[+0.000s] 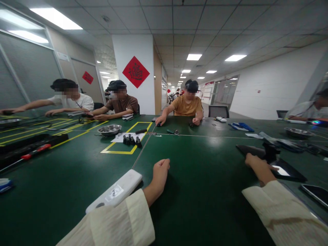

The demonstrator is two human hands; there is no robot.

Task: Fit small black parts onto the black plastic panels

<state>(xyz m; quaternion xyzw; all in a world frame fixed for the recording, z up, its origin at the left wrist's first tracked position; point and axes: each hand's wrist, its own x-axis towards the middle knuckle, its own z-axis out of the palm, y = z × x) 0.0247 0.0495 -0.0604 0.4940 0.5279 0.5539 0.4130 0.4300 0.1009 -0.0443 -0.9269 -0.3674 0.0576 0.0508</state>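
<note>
My left hand (159, 174) rests on the green table, its fingers curled into a loose fist; nothing shows in it. Beside that wrist lies a long white case-like object (115, 191) with a label, partly covered by my sleeve. My right hand (260, 167) is at the right, gripping a black angular object (292, 171) that has a flat base, a raised part and a white label. The thumb lies by the label, while the other fingertips are hidden behind the hand. A dark phone-like slab (316, 194) lies to the right.
Ahead on the green table (200, 198) stand several black cylindrical parts (132, 140) inside a yellow tape outline, near a metal bowl (109, 130). Pliers (173, 132) lie farther back. A red-handled screwdriver (36, 152) is at left. Several people sit around the table.
</note>
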